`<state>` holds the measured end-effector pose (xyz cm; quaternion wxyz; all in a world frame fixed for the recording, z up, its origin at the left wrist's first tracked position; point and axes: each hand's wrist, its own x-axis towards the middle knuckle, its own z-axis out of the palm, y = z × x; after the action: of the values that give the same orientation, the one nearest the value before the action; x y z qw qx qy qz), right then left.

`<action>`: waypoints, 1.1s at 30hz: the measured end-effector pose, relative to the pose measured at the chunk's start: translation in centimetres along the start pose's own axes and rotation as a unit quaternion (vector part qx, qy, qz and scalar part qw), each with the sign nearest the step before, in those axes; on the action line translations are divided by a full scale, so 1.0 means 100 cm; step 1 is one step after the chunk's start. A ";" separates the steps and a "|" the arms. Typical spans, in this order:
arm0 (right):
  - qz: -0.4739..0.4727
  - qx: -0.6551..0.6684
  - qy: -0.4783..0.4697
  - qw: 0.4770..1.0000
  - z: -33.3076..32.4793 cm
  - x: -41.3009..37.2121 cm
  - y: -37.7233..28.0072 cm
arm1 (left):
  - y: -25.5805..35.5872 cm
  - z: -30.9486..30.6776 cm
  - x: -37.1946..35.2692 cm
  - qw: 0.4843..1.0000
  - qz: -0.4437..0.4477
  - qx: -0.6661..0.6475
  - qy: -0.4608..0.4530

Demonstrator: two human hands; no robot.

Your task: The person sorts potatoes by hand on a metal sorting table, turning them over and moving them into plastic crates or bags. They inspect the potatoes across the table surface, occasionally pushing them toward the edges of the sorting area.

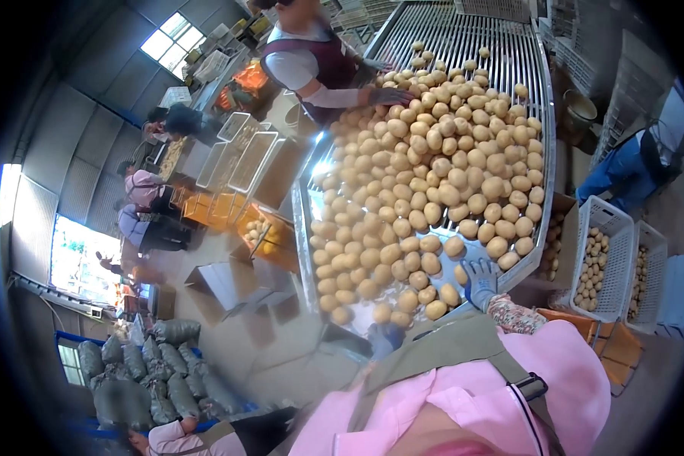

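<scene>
Clearly, the right grip (479,283) sits open beside potatoes (461,273).

A packing shed — potatoes (457,178) on rollers (448,29) (plastic crates (622,266) beside).

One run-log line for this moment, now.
right hand: open, beside potatoes | left hand: blurred, near table edge | co-worker: hand at potatoes

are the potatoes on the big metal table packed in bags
No, the potatoes lie loose in a heap on the metal table.
</scene>
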<state>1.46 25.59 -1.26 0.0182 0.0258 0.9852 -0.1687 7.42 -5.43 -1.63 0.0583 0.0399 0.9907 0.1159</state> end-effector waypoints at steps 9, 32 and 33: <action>-0.004 0.387 -0.170 0.907 -0.075 0.033 -0.001 | -0.046 0.033 0.005 0.975 -0.181 -0.074 0.102; -0.305 0.082 -0.388 0.866 -0.015 0.053 -0.123 | 0.015 -0.033 0.017 0.963 -0.137 -0.132 0.188; -0.307 0.167 -0.444 0.825 0.007 0.045 -0.135 | 0.010 -0.023 0.028 0.965 -0.153 -0.167 0.130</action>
<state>-3.82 12.82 2.32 0.3959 -0.3534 0.7847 -0.3203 4.46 -4.76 0.48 -0.0482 -0.1383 0.9505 0.2739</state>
